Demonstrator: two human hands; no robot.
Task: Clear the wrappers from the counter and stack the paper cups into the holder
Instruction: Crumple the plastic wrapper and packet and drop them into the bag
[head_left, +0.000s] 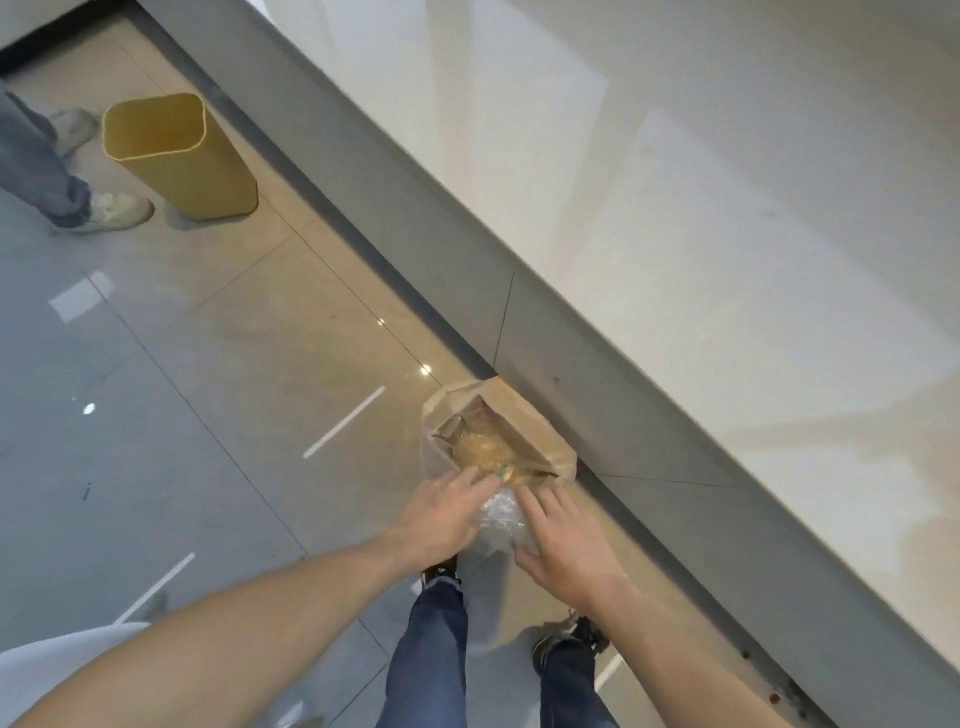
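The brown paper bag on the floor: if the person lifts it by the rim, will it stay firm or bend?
The brown paper bag would probably bend: its rim is already creased and folded over. It likely feels light, since only crumpled wrappers show inside. It may tip if pushed, as it stands upright with its mouth open.
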